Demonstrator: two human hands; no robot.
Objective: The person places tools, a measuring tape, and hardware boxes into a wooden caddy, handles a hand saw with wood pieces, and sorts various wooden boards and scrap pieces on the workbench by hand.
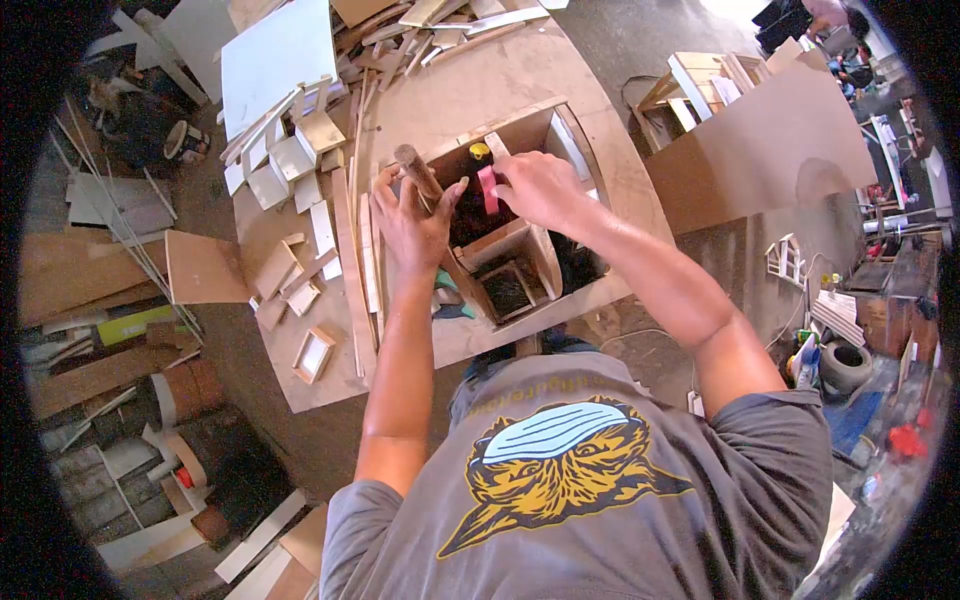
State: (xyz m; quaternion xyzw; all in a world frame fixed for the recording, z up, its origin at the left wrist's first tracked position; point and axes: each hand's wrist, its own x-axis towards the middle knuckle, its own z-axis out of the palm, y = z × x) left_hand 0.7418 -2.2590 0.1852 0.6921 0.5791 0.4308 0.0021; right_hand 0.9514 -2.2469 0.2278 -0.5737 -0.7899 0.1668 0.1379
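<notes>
Lying near the table's (400, 347) near-left corner, a small rectangular frame (314, 355) is resting flat. To its right, an open wooden box (503, 235) is standing close to the near edge; a green item (452, 296) is showing beside the box's left side. Above the box, the left hand (412, 222) is gripping a brown wooden handle (419, 174), and the right hand (542, 188) is pinching a pink piece (489, 190). Beyond these, a yellow item (480, 151) is sitting at the box's far side. Wood offcuts (293, 157) and a white panel (279, 62) are occupying the table's far-left area.

Bare tabletop (520, 70) beyond the box (530, 116) — scrap wood (290, 160) crowds the left.
</notes>
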